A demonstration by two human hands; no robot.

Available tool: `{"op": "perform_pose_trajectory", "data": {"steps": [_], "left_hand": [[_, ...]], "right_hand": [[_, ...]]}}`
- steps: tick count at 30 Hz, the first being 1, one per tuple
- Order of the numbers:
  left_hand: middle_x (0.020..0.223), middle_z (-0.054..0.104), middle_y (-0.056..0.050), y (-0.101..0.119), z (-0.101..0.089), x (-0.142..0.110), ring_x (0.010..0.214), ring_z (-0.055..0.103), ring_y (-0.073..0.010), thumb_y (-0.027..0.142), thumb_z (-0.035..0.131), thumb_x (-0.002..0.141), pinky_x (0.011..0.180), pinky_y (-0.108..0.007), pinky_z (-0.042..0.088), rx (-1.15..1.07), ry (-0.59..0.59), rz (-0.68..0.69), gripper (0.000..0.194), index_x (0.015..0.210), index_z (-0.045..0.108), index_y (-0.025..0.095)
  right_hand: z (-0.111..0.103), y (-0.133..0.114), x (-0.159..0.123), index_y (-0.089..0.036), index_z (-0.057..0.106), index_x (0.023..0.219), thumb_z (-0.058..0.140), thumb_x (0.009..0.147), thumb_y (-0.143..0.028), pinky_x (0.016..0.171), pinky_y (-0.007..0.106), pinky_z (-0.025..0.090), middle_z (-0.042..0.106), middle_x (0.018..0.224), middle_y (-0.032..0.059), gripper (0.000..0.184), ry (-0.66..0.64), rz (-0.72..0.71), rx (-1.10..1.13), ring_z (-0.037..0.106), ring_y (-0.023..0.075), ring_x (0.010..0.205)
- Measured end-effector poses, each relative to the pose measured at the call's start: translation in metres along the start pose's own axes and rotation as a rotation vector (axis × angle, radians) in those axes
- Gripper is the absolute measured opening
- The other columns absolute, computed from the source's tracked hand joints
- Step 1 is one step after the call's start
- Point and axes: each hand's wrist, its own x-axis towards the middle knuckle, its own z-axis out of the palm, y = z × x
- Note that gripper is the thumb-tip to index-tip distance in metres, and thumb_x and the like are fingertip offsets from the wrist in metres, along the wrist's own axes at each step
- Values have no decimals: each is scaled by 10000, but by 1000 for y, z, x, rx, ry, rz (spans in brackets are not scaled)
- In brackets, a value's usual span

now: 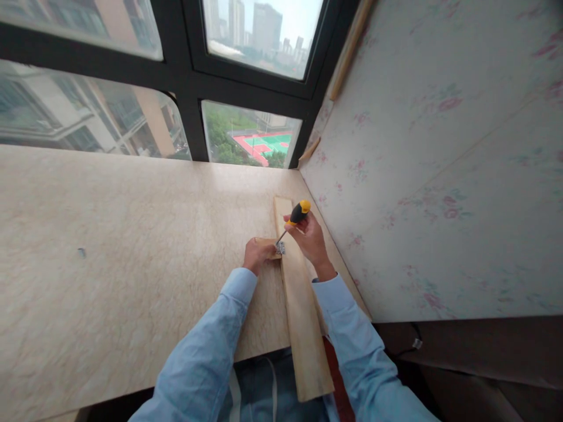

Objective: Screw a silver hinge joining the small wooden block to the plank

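A screwdriver [299, 213] with a black and yellow handle is gripped in my right hand [313, 240]. Its shaft slants down to the left, and the tip meets a small metal hinge [280, 248]. The hinge sits where a short wooden piece [266, 241] meets the edge of a long wooden board [302, 310]. Closed around the short piece, my left hand [258, 255] has its fingertips beside the hinge. Whether a screw is under the tip is too small to tell. The board's near end juts past the ledge edge toward my body.
The marble-patterned ledge [145, 252] runs under a dark-framed window [178, 88]. A small grey object [81, 252] lies far to the left. Close on the right rises a flower-papered wall [440, 176]. A wooden strip [352, 47] stands in the window corner.
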Motion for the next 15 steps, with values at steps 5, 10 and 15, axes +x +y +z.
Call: {"op": "perform_pose_trajectory", "data": {"steps": [5,10,15], "left_hand": [[596,613,30,1,1,-1,538,589,-129,129,720,516,445,-204,432,18,16,-13,159,632,613,157],[615,632,35,3,1,-2,546,601,-130,120,732,511,470,-211,465,-12,9,-12,202,665,609,165],[611,634,34,1,0,-2,550,606,-134,110,722,516,474,-214,475,-23,7,-15,201,657,591,169]], "right_hand": [[6,-2,6,-215,591,989,782,694,-546,805,446,572,706,875,53,483,213,-25,-335,680,240,804],[10,11,7,-238,465,1268,686,802,-524,1044,464,482,621,1264,119,589,48,-54,-114,618,242,1175],[2,10,4,-278,476,1264,672,823,-476,1114,458,439,590,1368,87,522,-114,-38,95,559,220,1296]]}}
